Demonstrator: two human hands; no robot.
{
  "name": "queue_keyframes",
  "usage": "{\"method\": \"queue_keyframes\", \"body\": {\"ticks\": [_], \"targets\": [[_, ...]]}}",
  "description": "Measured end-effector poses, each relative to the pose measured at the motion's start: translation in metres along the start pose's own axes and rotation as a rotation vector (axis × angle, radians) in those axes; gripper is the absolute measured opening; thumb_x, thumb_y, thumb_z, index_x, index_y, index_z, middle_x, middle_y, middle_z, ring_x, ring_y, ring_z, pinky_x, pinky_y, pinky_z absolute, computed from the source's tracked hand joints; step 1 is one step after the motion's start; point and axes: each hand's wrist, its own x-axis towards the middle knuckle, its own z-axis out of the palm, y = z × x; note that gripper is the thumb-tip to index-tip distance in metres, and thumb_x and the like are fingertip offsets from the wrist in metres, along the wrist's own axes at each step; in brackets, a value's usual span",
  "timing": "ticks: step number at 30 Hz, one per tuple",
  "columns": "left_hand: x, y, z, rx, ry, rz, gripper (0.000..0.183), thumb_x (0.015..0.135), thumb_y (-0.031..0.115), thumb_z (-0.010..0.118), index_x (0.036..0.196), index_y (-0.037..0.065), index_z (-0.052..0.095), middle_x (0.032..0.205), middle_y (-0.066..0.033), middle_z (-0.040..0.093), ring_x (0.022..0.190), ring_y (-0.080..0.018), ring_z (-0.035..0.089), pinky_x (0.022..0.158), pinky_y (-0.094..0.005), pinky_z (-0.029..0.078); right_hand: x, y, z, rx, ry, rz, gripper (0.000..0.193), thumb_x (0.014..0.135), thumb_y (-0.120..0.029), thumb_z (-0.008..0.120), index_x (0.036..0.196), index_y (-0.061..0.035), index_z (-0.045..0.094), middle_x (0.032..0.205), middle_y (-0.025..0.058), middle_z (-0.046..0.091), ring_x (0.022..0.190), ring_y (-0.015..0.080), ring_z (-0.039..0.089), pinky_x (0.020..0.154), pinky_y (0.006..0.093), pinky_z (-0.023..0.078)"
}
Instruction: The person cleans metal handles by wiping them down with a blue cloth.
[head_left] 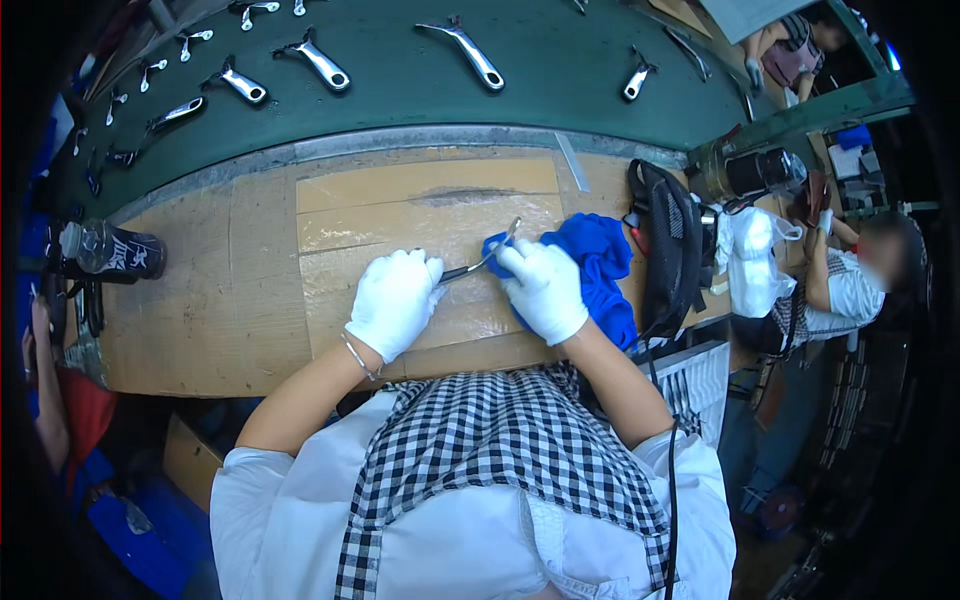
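Both hands wear white gloves and meet over the cardboard-covered bench. My left hand is closed around one end of a slim, curved, shiny metal utensil; its exact kind is hard to make out. A bright tip of it rises beside my right hand. That hand is closed, pinching a fold of blue cloth against the utensil. The rest of the cloth lies bunched on the bench just right of the right hand and partly under it. My right fingers hide the utensil's middle.
Beyond the bench edge, a green conveyor belt carries several shiny metal utensils with holed handles. A dark bottle stands at left. Right are a black bag, a jar and a white plastic bag. Other people sit nearby.
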Motion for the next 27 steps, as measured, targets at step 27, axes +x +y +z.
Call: {"method": "queue_keyframes", "body": {"ticks": [27], "targets": [[0.305, -0.060, 0.016, -0.181, -0.021, -0.134, 0.056, 0.093, 0.050, 0.058, 0.132, 0.009, 0.060, 0.108, -0.0167, 0.072, 0.103, -0.0366, 0.068, 0.088, -0.0475, 0.054, -0.019, 0.035, 0.020, -0.309, -0.018, 0.347, 0.036, 0.076, -0.022, 0.073, 0.110, -0.0123, 0.068, 0.084, 0.0064, 0.063, 0.077, 0.0242, 0.064, 0.064, 0.0400, 0.050]]}}
